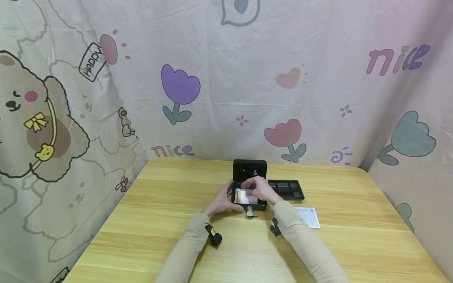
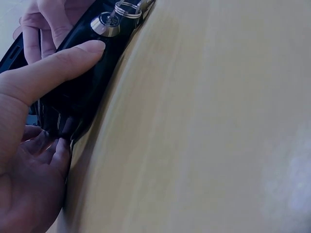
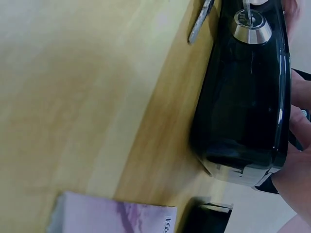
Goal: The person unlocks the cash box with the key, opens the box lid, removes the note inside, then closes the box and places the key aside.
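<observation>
Black cash box (image 3: 243, 102): left hand (image 1: 221, 202) grips nine-o'clock side, likely steadying it; right hand (image 1: 262, 189) inside, fingers half-bent, hold unclear.

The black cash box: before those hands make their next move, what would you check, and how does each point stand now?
1. Lid raised: ok, it stands open at the back.
2. Black cash box steadied: ok, the left hand grips its left end.
3. Key in the front lock: ok.
4. Compartment tray out of the box: ok, it lies on the table to the right.
5. Right hand holding the pale paper inside: cannot tell, its fingertips are hidden.
6. Opening free for the lid to close: not ok, the right hand reaches into it.
</observation>
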`<state>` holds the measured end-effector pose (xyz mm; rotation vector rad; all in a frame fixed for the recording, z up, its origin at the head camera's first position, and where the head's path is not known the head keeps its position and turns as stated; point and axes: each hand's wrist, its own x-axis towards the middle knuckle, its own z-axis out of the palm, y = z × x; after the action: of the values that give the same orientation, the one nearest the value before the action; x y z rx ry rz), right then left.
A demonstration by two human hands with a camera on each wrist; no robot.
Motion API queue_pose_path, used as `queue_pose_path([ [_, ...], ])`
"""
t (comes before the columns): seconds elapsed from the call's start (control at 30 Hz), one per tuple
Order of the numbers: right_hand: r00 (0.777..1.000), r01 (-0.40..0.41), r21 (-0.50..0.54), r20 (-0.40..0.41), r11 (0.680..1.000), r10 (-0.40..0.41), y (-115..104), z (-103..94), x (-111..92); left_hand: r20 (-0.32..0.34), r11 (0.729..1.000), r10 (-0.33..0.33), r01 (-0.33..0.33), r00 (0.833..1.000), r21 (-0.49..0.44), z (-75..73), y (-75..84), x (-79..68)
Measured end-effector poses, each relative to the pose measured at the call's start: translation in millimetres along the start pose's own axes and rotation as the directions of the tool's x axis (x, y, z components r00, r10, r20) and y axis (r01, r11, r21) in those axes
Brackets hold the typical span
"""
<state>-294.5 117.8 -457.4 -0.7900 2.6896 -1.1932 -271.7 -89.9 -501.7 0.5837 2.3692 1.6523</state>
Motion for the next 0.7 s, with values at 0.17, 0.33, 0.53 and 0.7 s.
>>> queue_pose_path([
  [0.17, 1.0, 0.03, 0.017, 0.001, 0.999, -0.03, 1.3, -1.2, -1.6, -0.005, 1.0, -0.009, 0.009, 1.0, 0.011, 0.2, 0.2, -0.3],
  [0.33, 0.999, 0.052, 0.044, 0.003, 0.998, -0.052, 3.3, -3.3, -2.6, -0.001, 1.0, -0.017, 0.017, 1.0, 0.023, -0.3, 1.6, -0.6],
  [0.53, 0.997, 0.081, 0.045, 0.003, 0.996, -0.081, 6.1, -5.3, -3.4, 0.003, 1.0, 0.002, -0.002, 1.0, 0.01, -0.4, 1.5, 0.2],
  [0.7, 0.998, 0.055, 0.076, 0.007, 0.996, -0.056, 7.5, -7.1, -6.0, 0.001, 1.0, -0.006, 0.006, 1.0, 0.012, -0.4, 0.5, 0.7],
])
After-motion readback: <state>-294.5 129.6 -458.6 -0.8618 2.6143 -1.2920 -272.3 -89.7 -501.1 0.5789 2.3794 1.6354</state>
